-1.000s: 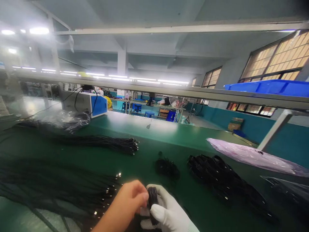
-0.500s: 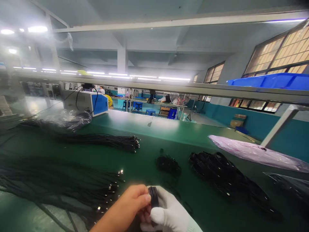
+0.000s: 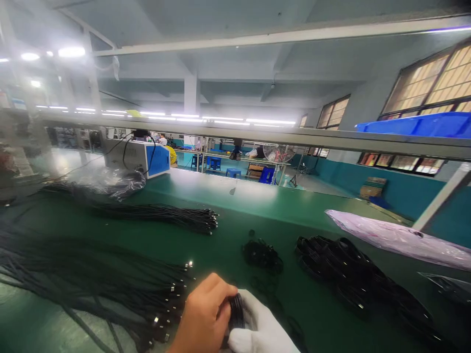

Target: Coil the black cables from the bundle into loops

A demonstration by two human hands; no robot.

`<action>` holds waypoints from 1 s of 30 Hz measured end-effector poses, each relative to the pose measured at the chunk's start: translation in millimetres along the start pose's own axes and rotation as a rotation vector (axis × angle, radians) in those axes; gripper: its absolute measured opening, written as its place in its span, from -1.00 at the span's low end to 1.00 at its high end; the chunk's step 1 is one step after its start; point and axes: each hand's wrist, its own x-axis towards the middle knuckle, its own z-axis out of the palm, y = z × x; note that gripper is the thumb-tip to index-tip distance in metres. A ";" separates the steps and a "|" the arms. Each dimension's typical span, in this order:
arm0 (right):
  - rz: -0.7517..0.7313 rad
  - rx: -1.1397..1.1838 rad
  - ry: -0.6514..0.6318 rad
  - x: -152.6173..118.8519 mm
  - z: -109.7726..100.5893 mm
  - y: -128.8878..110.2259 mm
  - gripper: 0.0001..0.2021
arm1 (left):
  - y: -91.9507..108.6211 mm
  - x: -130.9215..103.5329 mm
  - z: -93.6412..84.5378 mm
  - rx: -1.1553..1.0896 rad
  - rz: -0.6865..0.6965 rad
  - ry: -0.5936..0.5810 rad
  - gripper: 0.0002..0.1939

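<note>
The left hand (image 3: 206, 314), bare, pinched the near edge of a black coil (image 3: 237, 314) at the bottom centre of the frame, while the right hand (image 3: 267, 326), gloved, was closed around its other side. Much of the coil was hidden between them, so its ends could not be told.

The likeliest trouble was the coil springing open: its turns seemed held by finger pressure, and a loosened pinch could have let them fan out. The smooth glove might also have slid on the cable. The loose cables (image 3: 110, 279) at lower left, their tips lying near the left wrist, could have snagged on it and tangled. The small rings (image 3: 263, 255) right of centre might have been scattered by a sweep of the glove.

At upper right sat a blue bin (image 3: 415, 126), its contents out of sight. A clear bag (image 3: 123, 184) lay at mid left, over or around dark cables. The pink bag (image 3: 393, 238) at right had contents too unclear to name; below it, another bag (image 3: 451, 289) seemed to hold dark items.
</note>
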 end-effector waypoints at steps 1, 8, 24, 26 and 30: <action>-0.019 0.000 0.001 -0.9 2.2 -1.0 -0.45 | 0.1 1.1 -0.8 -0.008 -0.005 0.004 -0.69; -0.111 0.002 -0.014 -2.6 13.2 -7.1 -0.43 | 1.2 10.0 -5.9 0.079 0.144 0.005 -0.70; -0.026 0.228 -0.052 -3.9 0.2 5.7 -0.42 | 0.3 21.8 -24.6 -0.195 -0.151 -0.233 -0.67; -0.019 0.288 -0.095 -5.4 -0.7 6.7 -0.47 | 0.5 22.0 -32.5 -0.271 -0.155 -0.291 -0.68; 0.037 0.465 -0.189 -7.5 -2.0 9.2 -0.55 | -0.5 25.4 -44.8 -0.477 -0.251 -0.505 -0.53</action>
